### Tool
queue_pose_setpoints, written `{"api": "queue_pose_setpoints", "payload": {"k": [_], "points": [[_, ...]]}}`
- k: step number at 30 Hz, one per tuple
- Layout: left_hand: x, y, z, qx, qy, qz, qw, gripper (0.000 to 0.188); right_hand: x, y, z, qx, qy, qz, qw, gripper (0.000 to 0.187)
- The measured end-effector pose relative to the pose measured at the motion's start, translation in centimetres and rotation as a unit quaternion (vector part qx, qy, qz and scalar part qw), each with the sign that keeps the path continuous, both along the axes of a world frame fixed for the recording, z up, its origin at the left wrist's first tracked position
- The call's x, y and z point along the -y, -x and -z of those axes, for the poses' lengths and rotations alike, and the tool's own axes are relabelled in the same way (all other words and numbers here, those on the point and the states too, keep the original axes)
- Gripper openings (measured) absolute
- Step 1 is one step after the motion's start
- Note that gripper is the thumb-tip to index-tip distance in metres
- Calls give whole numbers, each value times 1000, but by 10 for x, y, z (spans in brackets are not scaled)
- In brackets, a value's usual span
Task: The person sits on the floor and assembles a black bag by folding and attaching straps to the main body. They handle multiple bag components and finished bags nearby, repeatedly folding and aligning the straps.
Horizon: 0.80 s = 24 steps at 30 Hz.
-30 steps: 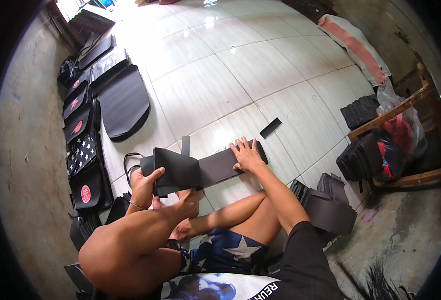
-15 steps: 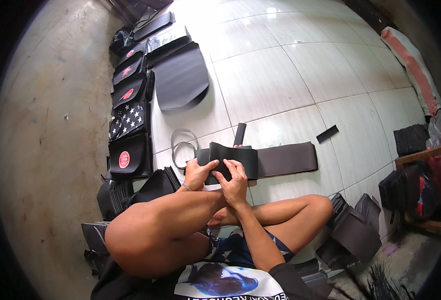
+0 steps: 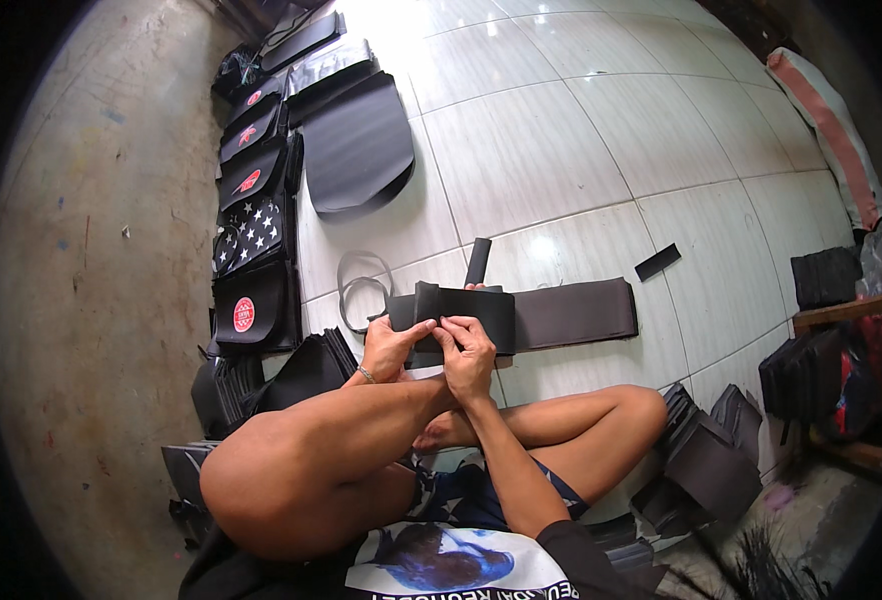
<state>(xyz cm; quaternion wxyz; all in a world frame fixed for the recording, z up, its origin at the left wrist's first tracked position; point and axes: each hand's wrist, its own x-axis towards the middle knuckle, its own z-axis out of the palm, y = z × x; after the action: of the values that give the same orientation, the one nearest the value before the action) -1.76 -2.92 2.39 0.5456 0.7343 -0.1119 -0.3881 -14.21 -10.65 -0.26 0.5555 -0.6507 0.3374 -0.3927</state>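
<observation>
So the left hand [image 3: 389,348] has a thumb-on-top grip, pinching the near left part of a black sheet [image 3: 481,312] with the fingers tucked under where I can't really see them. The right hand [image 3: 468,352] is right next to it, thumb and fingertips pinched together on the same sheet by its folded-over edge; can't tell if there's anything tiny between them. The black sheet sits at the left end of a long brown strip [image 3: 576,315] on the pale tiled floor [image 3: 531,140], overlapping it, so let's use that strip as the marker for everything else. A short black piece [image 3: 478,262] pokes out just beyond its left end, and a grey strap loop [image 3: 343,290] lies further left. Off the right end, a bit beyond it, there's a small black rectangle [image 3: 658,262] all by itself. The person's bent legs [image 3: 311,460] are on the near side of the strip. Well to its left and beyond is a big round-ended black panel [image 3: 358,145], next to a row of black flaps, including a star-print one [image 3: 258,232] and one with a red badge [image 3: 244,314]. Nearer and left of the strip you get a stack of black sheets [image 3: 313,372], and nearer and right of it, another dark pile [image 3: 711,455]. Way off to its right are a wooden frame [image 3: 846,312] and, further beyond, a white sack with a pink stripe [image 3: 833,140].
</observation>
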Motion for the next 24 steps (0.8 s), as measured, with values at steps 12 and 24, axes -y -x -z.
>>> {"api": "queue_pose_setpoints", "payload": {"k": [12,24], "points": [[4,0,-20,-41,-10,-68,997,25,40,31,30,-13,-128,65,990,12],[-7,-8,-15,-39,1,-79,996,19,136,110,48,-77,78,235,966,15]]}}
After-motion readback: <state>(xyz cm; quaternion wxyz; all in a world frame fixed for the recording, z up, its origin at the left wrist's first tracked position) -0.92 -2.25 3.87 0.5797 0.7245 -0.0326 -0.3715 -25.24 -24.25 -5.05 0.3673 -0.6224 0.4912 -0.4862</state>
